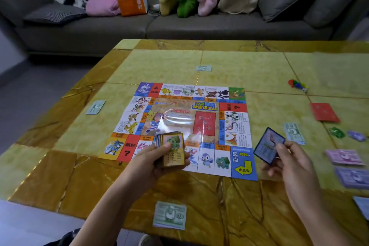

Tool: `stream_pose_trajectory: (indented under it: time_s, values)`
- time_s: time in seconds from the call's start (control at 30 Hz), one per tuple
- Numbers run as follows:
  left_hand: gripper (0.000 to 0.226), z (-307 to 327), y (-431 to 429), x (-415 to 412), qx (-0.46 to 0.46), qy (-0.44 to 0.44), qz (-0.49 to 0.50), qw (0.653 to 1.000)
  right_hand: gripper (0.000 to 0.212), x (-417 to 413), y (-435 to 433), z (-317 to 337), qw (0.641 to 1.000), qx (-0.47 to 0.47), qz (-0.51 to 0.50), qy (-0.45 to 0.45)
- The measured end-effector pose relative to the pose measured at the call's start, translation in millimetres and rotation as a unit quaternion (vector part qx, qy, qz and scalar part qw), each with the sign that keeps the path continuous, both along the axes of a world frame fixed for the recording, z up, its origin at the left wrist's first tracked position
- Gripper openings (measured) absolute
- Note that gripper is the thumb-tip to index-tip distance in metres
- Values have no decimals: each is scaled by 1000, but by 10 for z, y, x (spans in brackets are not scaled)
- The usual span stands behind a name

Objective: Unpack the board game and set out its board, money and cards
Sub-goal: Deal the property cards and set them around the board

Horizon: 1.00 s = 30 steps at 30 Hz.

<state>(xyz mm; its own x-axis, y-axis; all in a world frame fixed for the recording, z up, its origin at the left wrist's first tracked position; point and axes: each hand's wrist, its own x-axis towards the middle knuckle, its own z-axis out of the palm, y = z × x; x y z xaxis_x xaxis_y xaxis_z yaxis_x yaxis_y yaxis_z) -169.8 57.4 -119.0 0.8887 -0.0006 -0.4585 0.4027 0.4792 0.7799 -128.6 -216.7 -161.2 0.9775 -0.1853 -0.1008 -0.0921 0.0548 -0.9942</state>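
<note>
Left hand [157, 159] grips stack of gold-bordered cards [172, 149], long axis toward and away from person, over near edge of colourful paper game board [185, 124] (flat on yellow marble-pattern table [239, 205]). Right hand [287, 158] pinches single blue-bordered card [269, 146], tilted, above board's right near corner. Green banknote stack [170, 215] near table's front edge.

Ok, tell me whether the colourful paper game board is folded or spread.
Spread: the colourful paper game board lies flat, all four corners showing.

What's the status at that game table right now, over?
Left hand grips card deck. Right hand pinches one blue card. Board lies flat, green notes nearest. Nothing in the way.
</note>
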Motion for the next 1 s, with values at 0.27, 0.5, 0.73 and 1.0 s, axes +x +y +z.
stream_pose_trajectory:
  time_s: [0.27, 0.5, 0.73, 1.0]
  values:
    - [29, 92, -224, 471, 26, -27, -57, 998, 6, 275, -75, 111, 995, -94, 37, 5]
    - [34, 49, -454, 702, 8, -14, -91, 996, 14, 465, -222, 188, 978, -195, 77, 15]
    - [27, -68, -547, 747, 9, 5, -69, 998, 10, 1015, -411, 392, 906, -393, 153, 36]
    - [28, -101, -498, 768, -1, 15, -45, 999, 20, 1263, -356, 383, 831, -518, 191, 63]
